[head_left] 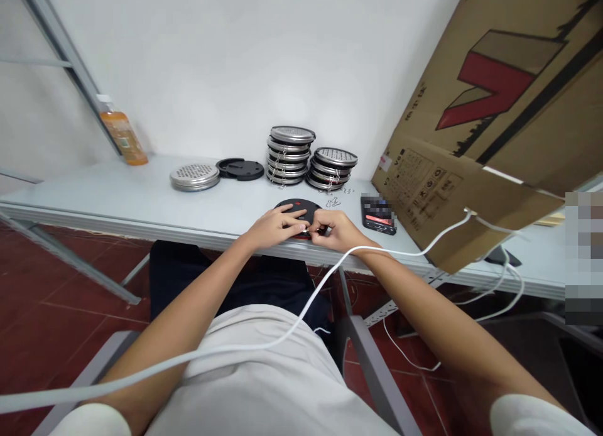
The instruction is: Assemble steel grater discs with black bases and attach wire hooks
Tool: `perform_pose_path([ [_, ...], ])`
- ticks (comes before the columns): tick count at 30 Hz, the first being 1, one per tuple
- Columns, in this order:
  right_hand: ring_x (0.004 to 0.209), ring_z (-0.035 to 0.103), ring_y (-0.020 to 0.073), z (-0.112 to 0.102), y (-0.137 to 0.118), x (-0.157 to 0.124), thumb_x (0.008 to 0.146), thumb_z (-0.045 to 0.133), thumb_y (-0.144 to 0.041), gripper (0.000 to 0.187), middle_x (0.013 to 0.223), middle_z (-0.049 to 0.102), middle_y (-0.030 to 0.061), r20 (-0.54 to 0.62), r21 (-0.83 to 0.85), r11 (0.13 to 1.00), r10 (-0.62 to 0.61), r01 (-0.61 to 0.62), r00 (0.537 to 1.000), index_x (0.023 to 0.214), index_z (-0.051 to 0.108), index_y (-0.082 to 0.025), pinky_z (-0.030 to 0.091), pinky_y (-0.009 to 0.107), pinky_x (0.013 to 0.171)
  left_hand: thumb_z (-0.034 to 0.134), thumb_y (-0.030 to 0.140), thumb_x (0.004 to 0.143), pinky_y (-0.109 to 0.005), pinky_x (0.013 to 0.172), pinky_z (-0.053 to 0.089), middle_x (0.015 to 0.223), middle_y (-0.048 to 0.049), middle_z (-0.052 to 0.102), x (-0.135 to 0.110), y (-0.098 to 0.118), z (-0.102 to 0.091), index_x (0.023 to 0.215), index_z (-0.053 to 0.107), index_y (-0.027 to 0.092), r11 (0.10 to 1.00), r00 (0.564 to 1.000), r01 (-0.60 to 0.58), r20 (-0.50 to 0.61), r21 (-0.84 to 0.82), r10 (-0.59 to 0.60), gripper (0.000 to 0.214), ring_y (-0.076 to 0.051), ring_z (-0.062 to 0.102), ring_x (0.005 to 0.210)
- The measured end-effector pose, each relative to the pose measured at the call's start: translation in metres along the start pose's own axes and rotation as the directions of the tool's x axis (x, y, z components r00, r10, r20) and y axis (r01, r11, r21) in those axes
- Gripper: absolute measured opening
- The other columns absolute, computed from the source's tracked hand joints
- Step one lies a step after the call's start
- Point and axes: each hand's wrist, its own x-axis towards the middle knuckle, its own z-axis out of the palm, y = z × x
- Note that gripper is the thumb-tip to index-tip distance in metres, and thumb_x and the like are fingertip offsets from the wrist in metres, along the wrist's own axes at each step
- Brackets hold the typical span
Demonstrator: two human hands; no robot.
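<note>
A round black lid-like disc [298, 205] with a small red mark lies at the table's front edge. My left hand [279, 225] rests on it with the fingers spread across its top and the thumb near its front rim. At that rim my right hand [332, 227] is closed in a pinch. A small shiny metal piece [306, 231] shows between the two hands, partly covered by the fingertips. Just beyond the disc lie loose bent wire clips [333, 202]. Two stacks of round metal grater discs [288, 153] [332, 166] with wire clips at their sides stand behind.
Grater plates [195, 175] and black discs [241, 169] lie left of the stacks. An orange bottle [123, 134] stands at the far left. To the right are a phone [378, 215] and a large cardboard box [452, 141]. A white cable [301, 313] crosses over my right forearm.
</note>
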Motion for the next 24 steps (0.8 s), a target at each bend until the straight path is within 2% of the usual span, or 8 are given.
perform_pose_path([
  [4, 0.064, 0.054, 0.0128, 0.0002, 0.0020, 0.0012, 0.075, 0.060, -0.010, 0.012, 0.067, 0.061, -0.0001, 0.013, -0.008, 0.999, -0.042, 0.042, 0.999, 0.067, 0.059, -0.019, 0.043, 0.026, 0.065, 0.045, 0.055, 0.094, -0.044, 0.122, 0.019, 0.142, 0.0063, 0.055, -0.0002, -0.0002, -0.0001, 0.114, 0.073, 0.033, 1.000, 1.000, -0.003, 0.011, 0.001, 0.003, 0.040, -0.025, 0.028, 0.147],
  [9, 0.060, 0.052, 0.0121, 0.0029, 0.0053, 0.0003, 0.075, 0.061, -0.012, 0.013, 0.065, 0.058, -0.0003, -0.026, 0.016, 0.998, -0.063, 0.064, 0.998, 0.065, 0.058, -0.020, 0.041, 0.025, 0.059, 0.045, 0.054, 0.094, -0.044, 0.123, 0.017, 0.141, 0.0043, 0.056, 0.0007, -0.0002, 0.0008, 0.114, 0.073, 0.032, 1.000, 1.000, -0.008, 0.014, -0.020, 0.008, 0.041, -0.024, 0.029, 0.147],
  [24, 0.058, 0.048, 0.0117, 0.0094, 0.0080, -0.0016, 0.076, 0.060, -0.012, 0.016, 0.062, 0.051, -0.0014, -0.071, -0.020, 0.994, -0.106, 0.105, 0.992, 0.063, 0.055, -0.020, 0.038, 0.025, 0.057, 0.044, 0.053, 0.094, -0.046, 0.123, 0.019, 0.136, 0.0071, 0.060, 0.0002, -0.0003, 0.0033, 0.108, 0.075, 0.034, 1.000, 1.000, 0.004, 0.011, 0.019, -0.004, 0.039, -0.025, 0.027, 0.147],
])
